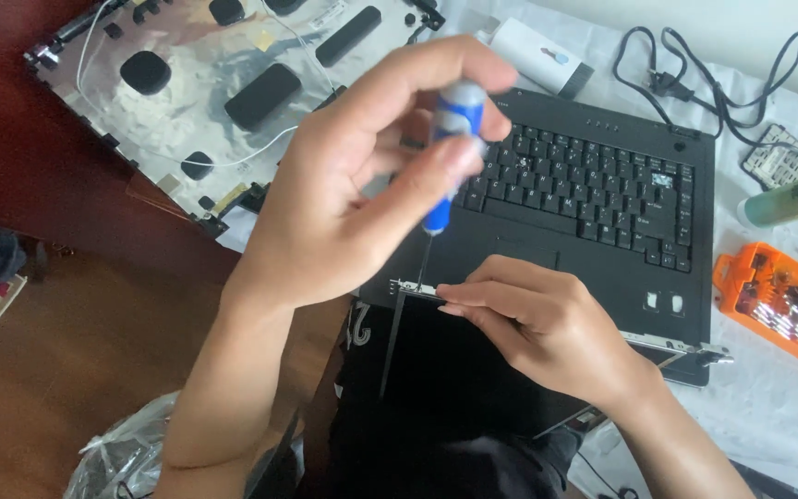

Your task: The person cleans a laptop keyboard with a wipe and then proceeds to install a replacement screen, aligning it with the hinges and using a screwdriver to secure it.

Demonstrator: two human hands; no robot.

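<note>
Blue-handled slim metal screwdriver (443,157) upright, long axis near vertical, tip down at silver hinge bracket (415,288) of black laptop (602,231). Left hand (353,185) fingers closed round handle; right hand (538,319) fingers pinch bracket edge.

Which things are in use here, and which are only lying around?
In use: left hand turning blue screwdriver; right hand steadying screen bracket; black laptop.

Lying about: orange bit case, power cable, removed back cover, green tube.
</note>
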